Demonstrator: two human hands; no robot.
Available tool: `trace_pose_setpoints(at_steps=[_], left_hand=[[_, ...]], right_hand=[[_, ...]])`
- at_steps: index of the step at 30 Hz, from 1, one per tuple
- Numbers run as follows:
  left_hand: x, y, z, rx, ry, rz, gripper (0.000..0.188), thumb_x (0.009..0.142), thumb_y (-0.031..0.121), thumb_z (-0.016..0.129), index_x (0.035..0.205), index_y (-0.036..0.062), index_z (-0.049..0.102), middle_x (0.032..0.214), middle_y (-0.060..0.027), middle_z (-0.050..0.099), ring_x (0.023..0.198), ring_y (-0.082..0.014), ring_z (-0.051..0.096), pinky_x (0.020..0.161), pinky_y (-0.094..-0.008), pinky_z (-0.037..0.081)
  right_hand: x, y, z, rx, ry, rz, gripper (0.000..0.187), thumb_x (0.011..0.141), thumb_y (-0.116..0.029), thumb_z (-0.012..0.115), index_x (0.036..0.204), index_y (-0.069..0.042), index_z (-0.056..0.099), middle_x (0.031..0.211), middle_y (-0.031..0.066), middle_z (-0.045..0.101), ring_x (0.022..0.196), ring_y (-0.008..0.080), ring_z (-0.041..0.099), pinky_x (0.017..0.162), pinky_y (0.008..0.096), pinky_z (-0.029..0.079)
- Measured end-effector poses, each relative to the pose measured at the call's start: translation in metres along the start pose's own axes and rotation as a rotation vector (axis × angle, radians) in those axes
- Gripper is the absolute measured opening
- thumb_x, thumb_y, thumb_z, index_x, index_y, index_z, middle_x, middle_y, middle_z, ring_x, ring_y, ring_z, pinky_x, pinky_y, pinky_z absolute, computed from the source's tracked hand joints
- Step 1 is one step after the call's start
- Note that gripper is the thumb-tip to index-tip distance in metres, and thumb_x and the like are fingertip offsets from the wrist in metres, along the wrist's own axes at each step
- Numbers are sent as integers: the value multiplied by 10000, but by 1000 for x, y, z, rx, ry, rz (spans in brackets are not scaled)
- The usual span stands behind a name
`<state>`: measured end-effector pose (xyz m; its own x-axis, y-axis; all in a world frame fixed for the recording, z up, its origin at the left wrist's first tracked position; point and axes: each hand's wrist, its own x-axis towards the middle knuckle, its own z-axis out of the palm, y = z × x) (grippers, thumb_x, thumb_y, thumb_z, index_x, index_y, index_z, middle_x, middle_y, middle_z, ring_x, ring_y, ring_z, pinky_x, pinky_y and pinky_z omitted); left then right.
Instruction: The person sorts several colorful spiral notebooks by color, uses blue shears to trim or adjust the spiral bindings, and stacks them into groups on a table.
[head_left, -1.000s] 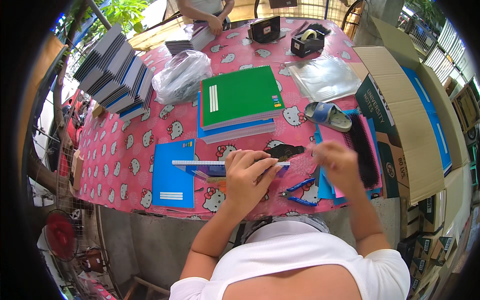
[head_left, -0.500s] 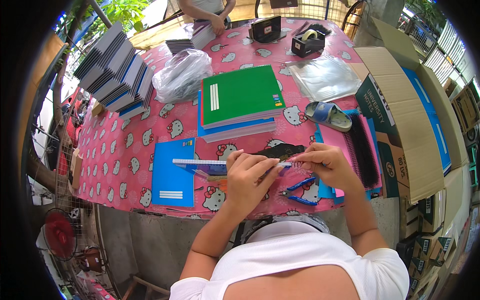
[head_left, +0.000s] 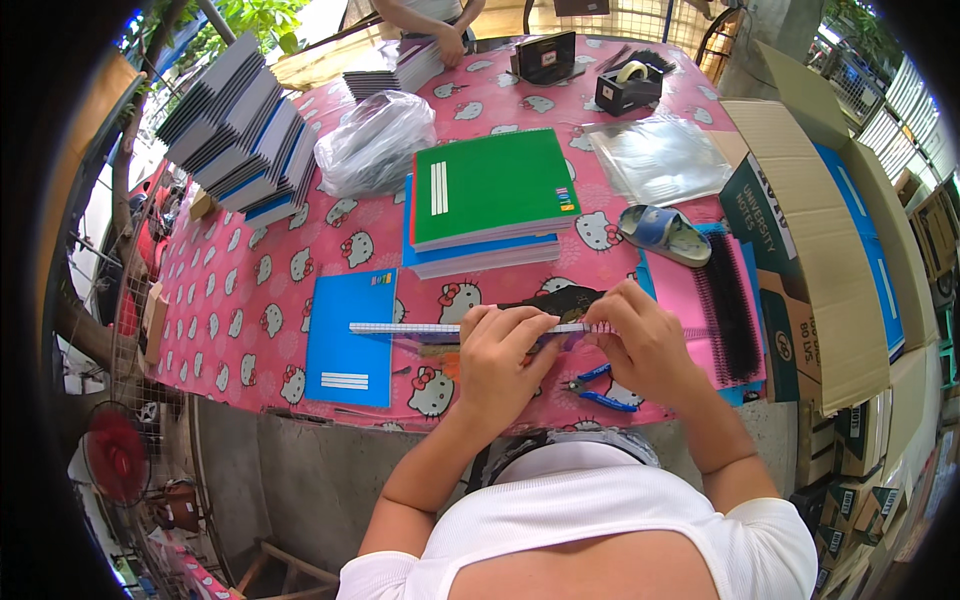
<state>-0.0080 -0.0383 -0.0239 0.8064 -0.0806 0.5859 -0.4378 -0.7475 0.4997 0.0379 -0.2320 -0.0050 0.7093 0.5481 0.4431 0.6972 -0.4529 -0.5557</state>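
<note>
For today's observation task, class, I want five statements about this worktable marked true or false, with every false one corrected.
1. The left hand holds a notebook edge-on. True.
2. The right hand grips the blue-handled pliers. False: it is at the right end of the edge-on notebook; the pliers lie on the table.
3. A green notebook lies on top of the middle stack. True.
4. The slipper sits on the green notebook. False: the slipper lies to its right, apart from it.
5. The tape dispenser is white. False: its body is black.
</note>
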Motion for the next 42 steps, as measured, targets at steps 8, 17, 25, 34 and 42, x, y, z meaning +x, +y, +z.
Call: trace_pose_setpoints(at_steps=[8, 17, 25, 34, 42], left_hand=[[-2, 4, 0, 14, 23, -36, 210, 687, 104, 763, 891, 125, 720, 880, -13, 684, 826, -189, 601, 889, -372, 353], [-16, 1, -5, 64, 25, -96, 251, 675, 197, 804, 892, 129, 699, 880, 9, 683, 887, -180, 615, 1022, -430, 262], [-13, -4, -3, 70, 98, -15, 301, 647, 202, 817, 877, 106, 649, 802, -12, 646, 813, -194, 607, 996, -434, 312], [-7, -4, -5, 15, 97, -65, 250, 647, 201, 826, 770, 100, 633, 746, -8, 644, 737, -198, 608, 964, -418, 341], [-8, -4, -11, -72, 44, -269, 493, 628, 222, 844, 1033, 90, 597, 955, -68, 658, 900, -200, 621, 937, -396, 393]], right_hand=[[1, -6, 6, -96, 11, 1, 179, 782, -154, 697, 915, -69, 612, 809, 80, 569, 749, 248, 624, 543, 362, 480], [36, 96, -27, -242, -53, 404, 200, 815, -162, 677, 960, -26, 651, 1001, 157, 664, 920, 328, 636, 759, 417, 497], [9, 215, -6, -629, -188, 607, 282, 772, -251, 679, 943, -35, 619, 999, 169, 655, 944, 351, 635, 784, 426, 519], [32, 98, 14, 568, -274, 79, 253, 800, -102, 697, 1031, -27, 626, 873, 52, 652, 798, 131, 624, 720, 322, 522], [35, 124, 31, 595, -170, 17, 517, 626, -145, 831, 1087, -47, 618, 899, 119, 682, 828, 254, 670, 756, 359, 528]])
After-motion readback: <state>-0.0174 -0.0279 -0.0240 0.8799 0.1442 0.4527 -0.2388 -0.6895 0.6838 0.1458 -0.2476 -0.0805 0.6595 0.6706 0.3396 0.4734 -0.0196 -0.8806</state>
